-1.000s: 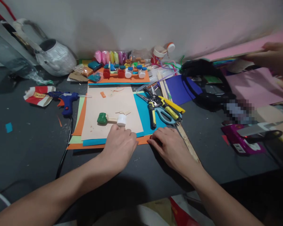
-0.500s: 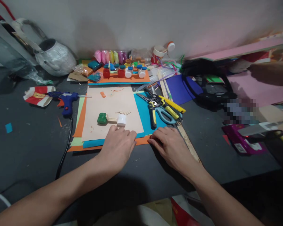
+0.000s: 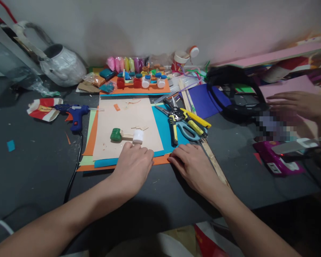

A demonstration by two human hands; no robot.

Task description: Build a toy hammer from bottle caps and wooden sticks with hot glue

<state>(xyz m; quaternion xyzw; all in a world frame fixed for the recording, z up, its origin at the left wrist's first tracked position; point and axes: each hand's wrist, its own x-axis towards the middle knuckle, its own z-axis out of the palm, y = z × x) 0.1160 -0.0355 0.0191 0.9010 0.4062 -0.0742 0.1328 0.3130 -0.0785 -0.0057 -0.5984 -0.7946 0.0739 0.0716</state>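
My left hand (image 3: 134, 164) rests at the near edge of the stacked coloured paper, fingers curled under and closed, with nothing visible in it. My right hand (image 3: 191, 162), also loosely curled, lies at the paper's near right corner and appears empty. Just beyond my left hand, on the beige sheet (image 3: 133, 112), lies a small piece with a green end (image 3: 116, 134) and a white end (image 3: 138, 136), joined by thin sticks. Short stick pieces (image 3: 139, 127) are beside it. Past my right hand are pliers-like cutters (image 3: 173, 130) with yellow-and-black grips, and blue-handled scissors (image 3: 187, 132).
A blue glue gun (image 3: 76, 116) with its black cord lies left. Clay packets (image 3: 123, 65) and small capped pots (image 3: 137, 82) line the back. At right are a black strap-like frame (image 3: 235, 94), a purple box (image 3: 276, 160) and another person's hand (image 3: 296, 103). A wooden strip (image 3: 216, 166) is by my right wrist.
The other person's hand at right has moved down and nearer, over the pink paper and things there. My two hands have stayed in place.
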